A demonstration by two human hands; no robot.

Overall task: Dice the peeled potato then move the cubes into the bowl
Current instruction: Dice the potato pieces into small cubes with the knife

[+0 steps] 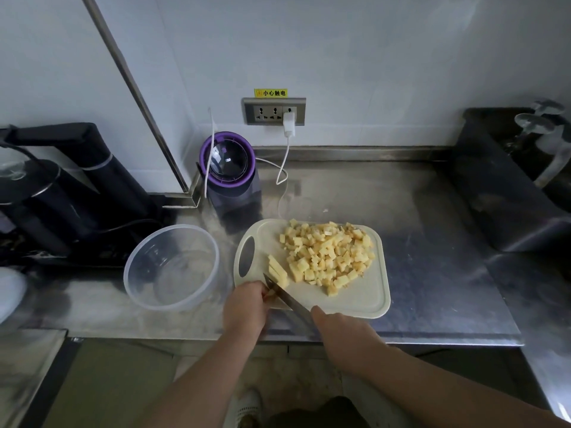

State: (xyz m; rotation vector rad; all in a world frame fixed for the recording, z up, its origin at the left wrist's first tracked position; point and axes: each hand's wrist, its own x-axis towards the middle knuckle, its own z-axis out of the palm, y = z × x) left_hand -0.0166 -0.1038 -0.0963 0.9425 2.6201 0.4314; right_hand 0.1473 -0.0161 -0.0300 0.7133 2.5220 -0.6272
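One clear bowl stands on the steel bench, just left of one pale cutting board. One heap of potato cubes, too many to count, covers the far and middle part of the board. A short stack of potato strips lies at its near left corner; how many strips cannot be told.

The left grip is curled over the near end of the strips, its fingertips hidden. The right grip is wrapped round the handle of one knife, whose blade runs left across the strips.

Far left stands one purple-lidded blender.
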